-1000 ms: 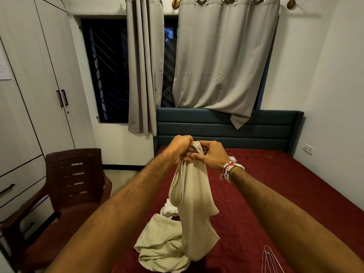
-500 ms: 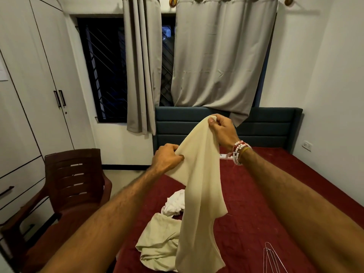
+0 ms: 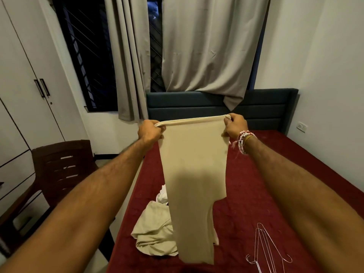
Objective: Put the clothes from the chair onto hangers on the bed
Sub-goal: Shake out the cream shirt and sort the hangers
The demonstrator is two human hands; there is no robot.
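Observation:
A cream garment [image 3: 194, 174] hangs flat in the air over the red bed [image 3: 256, 194], stretched by its top edge. My left hand [image 3: 150, 131] grips the left corner of that edge and my right hand [image 3: 234, 125], with bead bracelets at the wrist, grips the right corner. Below it on the bed lies a crumpled pile of beige cloth [image 3: 155, 231] with a white piece [image 3: 162, 196] behind. Thin wire hangers [image 3: 266, 247] lie on the bed at the lower right. The brown chair [image 3: 59, 174] stands at the left with nothing visible on its seat.
A white wardrobe [image 3: 29, 85] fills the left wall behind the chair. The dark blue headboard [image 3: 256, 109], grey curtains [image 3: 206, 46] and a barred window stand at the far end. A white wall with a socket [image 3: 302, 126] runs along the bed's right side.
My hands have moved apart from a bunched hold and lifted, spreading the cream garment's top edge wide so it hangs flat. The view has tilted slightly.

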